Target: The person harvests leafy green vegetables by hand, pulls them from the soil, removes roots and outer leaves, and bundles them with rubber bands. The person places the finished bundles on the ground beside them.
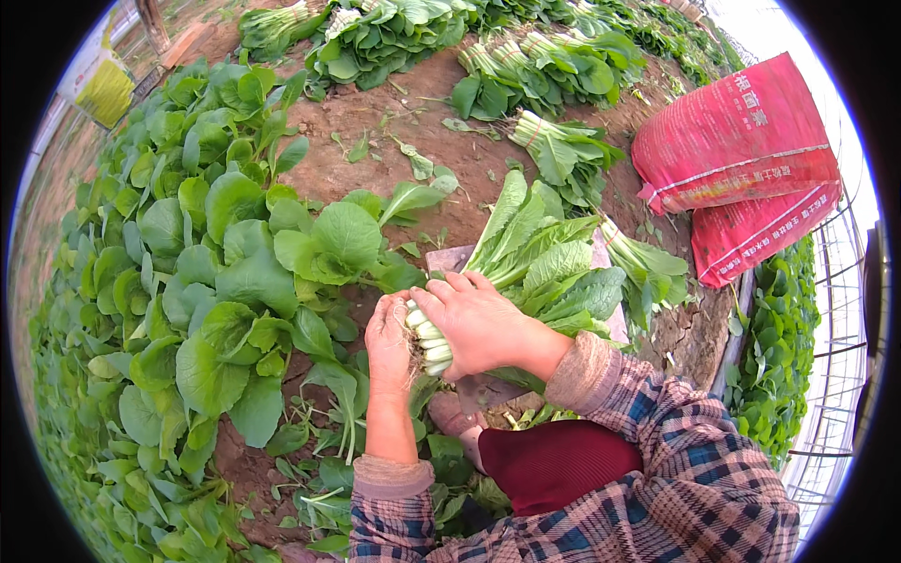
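Observation:
A bunch of leafy greens [545, 271] with pale stems lies across the middle, its leaves pointing up and to the right. My right hand [486, 327] wraps over the stems from above. At the root end, my left hand [389, 345] has its fingers closed against the white stem bases and thin roots; its fingertips are partly hidden. Beneath the bunch is a flat board [450, 259], mostly covered by leaves. A smaller tied bunch [640, 264] rests just right of the board.
Growing greens [232, 281] fill the left side. Several tied bunches [549, 63] lie on bare soil [338, 134] at the back. Red printed sacks [739, 141] stand at right, near a wire mesh [838, 338]. My bent knee [563, 461] is close below my hands.

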A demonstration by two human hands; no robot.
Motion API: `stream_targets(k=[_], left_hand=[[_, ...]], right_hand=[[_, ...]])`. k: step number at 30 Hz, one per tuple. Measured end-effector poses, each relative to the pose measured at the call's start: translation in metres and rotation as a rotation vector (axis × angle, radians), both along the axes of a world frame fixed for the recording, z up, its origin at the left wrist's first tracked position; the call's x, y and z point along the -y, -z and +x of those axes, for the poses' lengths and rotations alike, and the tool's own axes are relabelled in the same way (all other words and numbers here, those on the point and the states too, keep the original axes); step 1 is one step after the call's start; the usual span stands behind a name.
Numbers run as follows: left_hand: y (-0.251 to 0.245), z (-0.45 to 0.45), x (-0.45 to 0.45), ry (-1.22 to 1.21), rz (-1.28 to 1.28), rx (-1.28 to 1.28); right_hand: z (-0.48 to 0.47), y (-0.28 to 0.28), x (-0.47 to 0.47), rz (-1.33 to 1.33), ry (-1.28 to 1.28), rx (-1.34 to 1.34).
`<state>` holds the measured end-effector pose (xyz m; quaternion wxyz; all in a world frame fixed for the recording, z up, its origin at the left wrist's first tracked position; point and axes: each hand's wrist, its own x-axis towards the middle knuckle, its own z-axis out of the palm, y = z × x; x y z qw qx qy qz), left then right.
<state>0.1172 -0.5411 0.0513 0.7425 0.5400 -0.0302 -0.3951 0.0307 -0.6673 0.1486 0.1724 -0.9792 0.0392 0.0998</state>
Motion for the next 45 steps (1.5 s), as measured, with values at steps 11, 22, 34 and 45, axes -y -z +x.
stream_targets(k=[11,22,34,45], left_hand=[[0.013,-0.126,-0.038,0.064,0.269,-0.37],[-0.168,-0.173,-0.268,-0.273,0.519,0.64],[-0.11,-0.628,-0.583,-0.932,1.904,-0.125],[0.051,-0.74,-0.541,-0.794,1.696,-0.521]], right_hand=[[-0.007,0.005,-0.001,-0.027,0.001,0.109],[-0.019,-0.018,-0.029,-0.098,0.066,0.019],[-0.075,0.002,-0.058,-0.343,0.055,0.211],[-0.091,0.042,-0.04,-0.465,0.085,0.203]])
